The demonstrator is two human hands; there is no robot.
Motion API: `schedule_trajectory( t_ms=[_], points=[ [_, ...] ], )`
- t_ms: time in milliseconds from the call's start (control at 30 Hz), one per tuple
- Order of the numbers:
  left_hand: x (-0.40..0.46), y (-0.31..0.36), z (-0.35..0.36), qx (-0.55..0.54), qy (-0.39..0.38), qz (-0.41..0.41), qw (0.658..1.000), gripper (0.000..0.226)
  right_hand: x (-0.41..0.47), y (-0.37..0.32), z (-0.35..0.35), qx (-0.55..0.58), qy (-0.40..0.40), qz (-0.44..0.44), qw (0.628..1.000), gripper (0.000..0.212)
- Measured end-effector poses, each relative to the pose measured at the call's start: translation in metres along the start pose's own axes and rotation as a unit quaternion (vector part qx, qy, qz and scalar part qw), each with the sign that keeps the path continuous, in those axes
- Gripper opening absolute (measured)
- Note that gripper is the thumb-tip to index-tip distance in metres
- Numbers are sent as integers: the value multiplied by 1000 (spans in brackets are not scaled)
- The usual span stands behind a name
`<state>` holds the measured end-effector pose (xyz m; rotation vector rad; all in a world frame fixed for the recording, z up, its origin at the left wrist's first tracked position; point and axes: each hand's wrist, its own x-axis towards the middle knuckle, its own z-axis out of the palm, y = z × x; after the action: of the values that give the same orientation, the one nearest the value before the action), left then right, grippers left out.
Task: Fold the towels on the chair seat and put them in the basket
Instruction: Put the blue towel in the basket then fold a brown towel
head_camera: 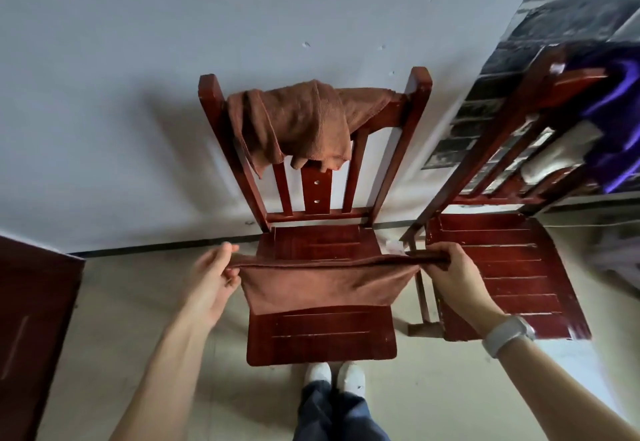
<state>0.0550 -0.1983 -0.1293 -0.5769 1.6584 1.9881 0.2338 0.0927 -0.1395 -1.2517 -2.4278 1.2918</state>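
A brown towel [325,285] hangs stretched between my hands above the seat of a red wooden chair [322,336]. My left hand [211,281] pinches its left top corner. My right hand [450,274] grips the right top corner. The towel is doubled over along its top edge and its lower edge touches the seat. A second brown towel [298,122] is draped crumpled over the chair's backrest. No basket is in view.
A second red chair [502,274] stands close on the right, with purple and white cloth [588,143] on its back. A dark red cabinet [31,319] is at the left. A white wall is behind. My feet [334,375] stand under the seat's front edge.
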Motion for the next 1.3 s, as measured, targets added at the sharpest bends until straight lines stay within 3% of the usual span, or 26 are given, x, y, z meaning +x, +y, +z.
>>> schedule_trajectory(
  t_ms=[133,233,300,367,467,600,767,933,1300],
  points=[
    [-13,15,-2,31,-90,-25,995,17,-1,-1,-19,-61,59,-79,993,14],
    [-14,12,-5,214,-124,-2,969,29,-1,3,-33,-120,69,-139,981,12],
    [-15,6,-3,365,-89,75,924,24,-2,6,-42,-151,66,-165,973,13],
    [-16,2,0,443,-70,172,877,12,-4,5,-49,-153,61,-191,968,14],
    [-15,1,-2,505,-25,310,805,13,-9,4,-57,-155,45,-235,958,20],
    [-25,9,-5,538,-74,412,732,11,-14,1,-69,-159,40,-281,946,29],
    [-37,19,1,501,-99,408,757,15,-14,-1,-78,-130,63,-294,945,27],
    [-41,20,0,507,-121,420,743,9,-16,4,-80,-120,82,-266,953,17],
    [-43,3,-19,531,-131,422,724,11,-29,27,-83,-107,67,-248,960,18]
  ],
)
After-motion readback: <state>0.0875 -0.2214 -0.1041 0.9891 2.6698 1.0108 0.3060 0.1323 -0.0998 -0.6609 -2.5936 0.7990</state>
